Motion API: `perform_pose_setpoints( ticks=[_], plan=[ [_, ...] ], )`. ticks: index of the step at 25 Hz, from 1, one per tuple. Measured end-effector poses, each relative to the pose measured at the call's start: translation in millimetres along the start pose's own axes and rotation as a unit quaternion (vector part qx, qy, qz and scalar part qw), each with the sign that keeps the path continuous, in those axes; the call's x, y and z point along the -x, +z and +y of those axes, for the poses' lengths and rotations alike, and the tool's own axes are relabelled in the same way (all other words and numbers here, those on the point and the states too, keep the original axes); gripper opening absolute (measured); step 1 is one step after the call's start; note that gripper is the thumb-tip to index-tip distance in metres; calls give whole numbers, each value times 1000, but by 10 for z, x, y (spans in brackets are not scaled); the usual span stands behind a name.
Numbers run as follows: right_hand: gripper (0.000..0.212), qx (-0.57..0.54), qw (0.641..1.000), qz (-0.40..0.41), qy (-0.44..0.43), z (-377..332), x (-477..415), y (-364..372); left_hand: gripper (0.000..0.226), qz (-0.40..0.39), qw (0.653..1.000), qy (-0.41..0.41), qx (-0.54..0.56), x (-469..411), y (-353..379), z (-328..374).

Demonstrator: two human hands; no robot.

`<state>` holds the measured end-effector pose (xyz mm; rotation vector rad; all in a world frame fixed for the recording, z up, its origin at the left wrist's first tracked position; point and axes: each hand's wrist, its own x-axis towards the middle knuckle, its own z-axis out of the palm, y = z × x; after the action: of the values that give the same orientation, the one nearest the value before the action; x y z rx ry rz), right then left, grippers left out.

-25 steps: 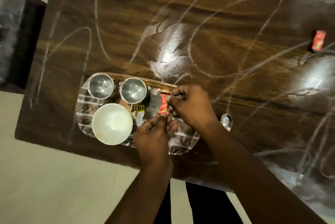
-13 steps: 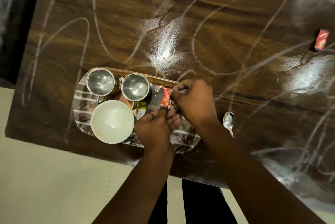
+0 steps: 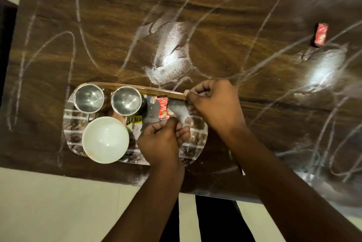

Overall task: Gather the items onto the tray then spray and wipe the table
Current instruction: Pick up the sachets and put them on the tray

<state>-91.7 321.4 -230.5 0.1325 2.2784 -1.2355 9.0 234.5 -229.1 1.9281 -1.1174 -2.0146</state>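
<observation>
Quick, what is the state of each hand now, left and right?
Left hand: fingers loosely curled just below the red sachet on the tray; grip cannot be told.
Right hand: closed, pinching the tray's far rim.

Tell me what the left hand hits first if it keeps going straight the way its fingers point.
Most likely the red sachet lying on the tray: the left hand points up and away from the person, fingertips just short of its near end. Beyond it comes the tray's far rim. Height above the tray is unclear.
</observation>
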Motion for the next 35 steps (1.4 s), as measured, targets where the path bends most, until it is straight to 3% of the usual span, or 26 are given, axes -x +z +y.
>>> perform_pose_setpoints(
  ticks=[3, 7, 11, 13, 18, 24, 29, 35],
  plan=[
    [18, 1, 1000, 25, 9, 141, -69, -547, 14, -23, 999, 30, -22, 143, 219, 32],
    [15, -24, 992, 111, 63, 490, -352, -1578, 11, -122, 990, 42, -59, 349, 857, 40],
    [11, 57, 970, 233, 46, 825, -690, -2488, 17, -224, 961, 57, -152, 587, 1712, -164],
    [17, 62, 965, 253, 34, 927, -906, -2743, 18, -262, 945, 53, -188, 711, 2071, -285],
    [49, 28, 981, 184, 60, 1059, -1442, -3031, 30, -289, 927, 55, -231, 898, 2724, -634],
    [56, 139, 977, 160, -9, 1056, -1782, -3039, 29, -288, 930, 49, -222, 903, 2959, -869],
    [40, 138, 982, 131, -8, 982, -1726, -2946, 35, -282, 935, 45, -208, 876, 2944, -866],
    [19, 0, 998, 50, -48, 655, -1119, -2445, 32, -255, 959, 38, -121, 881, 2426, -675]
  ],
)
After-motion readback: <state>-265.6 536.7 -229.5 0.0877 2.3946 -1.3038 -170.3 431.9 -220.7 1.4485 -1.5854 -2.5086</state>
